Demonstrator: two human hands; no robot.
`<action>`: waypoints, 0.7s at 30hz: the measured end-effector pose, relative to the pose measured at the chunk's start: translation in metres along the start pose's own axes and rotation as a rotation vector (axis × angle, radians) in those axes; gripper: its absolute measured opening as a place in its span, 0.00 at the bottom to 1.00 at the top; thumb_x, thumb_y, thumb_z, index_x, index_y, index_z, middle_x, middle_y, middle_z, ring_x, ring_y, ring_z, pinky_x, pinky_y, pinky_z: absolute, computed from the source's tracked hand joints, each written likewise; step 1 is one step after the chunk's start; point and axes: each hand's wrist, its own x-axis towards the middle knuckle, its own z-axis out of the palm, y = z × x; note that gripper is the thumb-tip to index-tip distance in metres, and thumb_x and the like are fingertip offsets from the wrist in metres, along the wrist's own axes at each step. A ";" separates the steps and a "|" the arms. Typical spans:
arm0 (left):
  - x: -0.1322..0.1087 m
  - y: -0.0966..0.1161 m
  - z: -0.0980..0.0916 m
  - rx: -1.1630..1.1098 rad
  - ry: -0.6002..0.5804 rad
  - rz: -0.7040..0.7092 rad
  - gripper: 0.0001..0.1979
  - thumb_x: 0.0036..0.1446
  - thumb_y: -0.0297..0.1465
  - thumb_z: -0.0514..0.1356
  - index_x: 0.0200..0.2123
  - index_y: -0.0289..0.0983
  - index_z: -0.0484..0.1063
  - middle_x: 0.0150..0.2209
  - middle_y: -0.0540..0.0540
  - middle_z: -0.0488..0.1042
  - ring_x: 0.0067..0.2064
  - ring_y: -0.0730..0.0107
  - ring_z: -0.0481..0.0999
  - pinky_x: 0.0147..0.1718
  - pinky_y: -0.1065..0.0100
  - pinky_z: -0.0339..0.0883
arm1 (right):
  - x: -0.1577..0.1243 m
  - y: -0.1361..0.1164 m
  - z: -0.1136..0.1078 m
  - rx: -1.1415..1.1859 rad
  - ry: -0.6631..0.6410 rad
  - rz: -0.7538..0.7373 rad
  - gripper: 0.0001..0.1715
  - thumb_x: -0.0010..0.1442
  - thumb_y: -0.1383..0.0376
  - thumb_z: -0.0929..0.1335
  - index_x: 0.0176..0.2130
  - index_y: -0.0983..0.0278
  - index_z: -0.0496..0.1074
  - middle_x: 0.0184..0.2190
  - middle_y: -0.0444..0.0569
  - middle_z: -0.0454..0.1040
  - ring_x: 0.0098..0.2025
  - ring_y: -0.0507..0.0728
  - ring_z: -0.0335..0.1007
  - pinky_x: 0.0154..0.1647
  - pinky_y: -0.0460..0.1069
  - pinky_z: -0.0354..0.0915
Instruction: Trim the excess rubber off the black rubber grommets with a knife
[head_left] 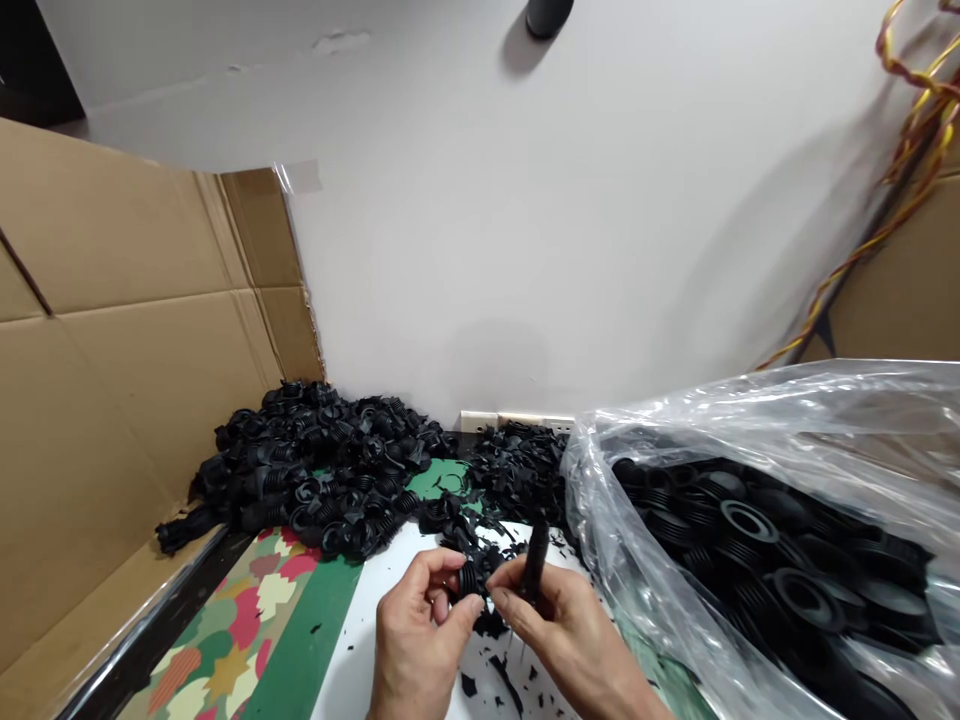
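Between the thumb and fingers of my left hand [429, 625] is a small black ribbed rubber bellows [468, 578]. My right hand [555, 620], just beside it, is closed around a slim black-handled tool [535, 560] that stands nearly upright; its lower end is too blurred to make out. Both hands are over a white sheet [397, 560] strewn with black rubber scraps [499, 680]. Behind them lies a heap of thin black trimmings [517, 465]. To the left of that is a large pile of black ribbed rubber parts [330, 470].
At right, a clear plastic bag [600, 470] holds many larger-looking black ribbed parts [750, 522]. A cardboard panel [150, 350] stands along the left. A power strip [480, 421] lies against the wall [480, 250]. Twisted yellow-red wires [855, 262] hang at right. Patterned paper [225, 640] covers the left front.
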 end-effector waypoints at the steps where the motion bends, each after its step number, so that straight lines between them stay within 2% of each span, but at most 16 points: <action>1: 0.000 0.000 0.000 0.012 -0.003 0.006 0.13 0.39 0.21 0.66 0.32 0.39 0.78 0.22 0.53 0.71 0.23 0.74 0.65 0.23 0.75 0.62 | 0.000 0.000 -0.001 -0.002 -0.002 0.006 0.08 0.51 0.64 0.67 0.26 0.65 0.74 0.22 0.45 0.73 0.27 0.56 0.67 0.30 0.49 0.63; 5: -0.001 0.003 0.001 0.001 -0.019 -0.018 0.13 0.39 0.21 0.66 0.32 0.38 0.76 0.22 0.53 0.71 0.22 0.76 0.63 0.22 0.75 0.60 | 0.004 0.005 -0.006 0.153 0.002 0.011 0.09 0.50 0.60 0.71 0.29 0.64 0.74 0.21 0.43 0.70 0.22 0.53 0.65 0.25 0.48 0.63; 7: -0.001 0.005 0.002 -0.036 -0.028 -0.043 0.13 0.39 0.21 0.66 0.32 0.38 0.75 0.23 0.53 0.72 0.23 0.75 0.65 0.22 0.76 0.61 | 0.005 0.007 -0.009 0.311 0.035 -0.051 0.13 0.48 0.57 0.73 0.31 0.64 0.76 0.26 0.44 0.70 0.21 0.51 0.65 0.23 0.48 0.64; 9: -0.001 0.007 0.003 -0.062 -0.032 -0.066 0.12 0.39 0.22 0.66 0.32 0.37 0.75 0.23 0.52 0.72 0.23 0.75 0.66 0.22 0.75 0.61 | 0.004 0.008 -0.011 0.444 0.093 -0.108 0.15 0.48 0.55 0.74 0.31 0.64 0.77 0.32 0.47 0.71 0.24 0.52 0.69 0.24 0.48 0.66; 11: -0.001 0.008 0.004 -0.068 -0.031 -0.082 0.12 0.39 0.23 0.66 0.32 0.36 0.74 0.23 0.52 0.72 0.24 0.74 0.67 0.22 0.75 0.61 | 0.003 0.008 -0.011 0.501 0.134 -0.104 0.16 0.47 0.54 0.75 0.32 0.63 0.78 0.33 0.48 0.72 0.27 0.54 0.72 0.28 0.50 0.68; 14: 0.000 0.007 0.004 -0.060 -0.039 -0.095 0.13 0.39 0.24 0.65 0.33 0.35 0.74 0.23 0.52 0.72 0.23 0.75 0.67 0.22 0.75 0.61 | 0.000 0.009 -0.010 0.432 0.122 -0.077 0.18 0.46 0.54 0.75 0.33 0.64 0.78 0.28 0.49 0.75 0.29 0.57 0.74 0.31 0.51 0.71; 17: -0.001 0.005 0.004 -0.045 -0.042 -0.091 0.12 0.39 0.24 0.64 0.33 0.35 0.74 0.22 0.53 0.71 0.23 0.76 0.65 0.21 0.75 0.60 | 0.000 0.013 -0.008 0.313 0.113 -0.149 0.17 0.49 0.54 0.74 0.32 0.65 0.77 0.27 0.50 0.75 0.27 0.57 0.73 0.29 0.51 0.71; 21: -0.001 0.003 0.003 0.008 -0.042 -0.072 0.12 0.40 0.24 0.63 0.33 0.36 0.74 0.22 0.53 0.71 0.22 0.77 0.62 0.21 0.76 0.58 | 0.000 0.015 -0.006 0.222 0.166 -0.248 0.12 0.49 0.56 0.74 0.29 0.63 0.77 0.27 0.49 0.75 0.27 0.56 0.71 0.27 0.48 0.70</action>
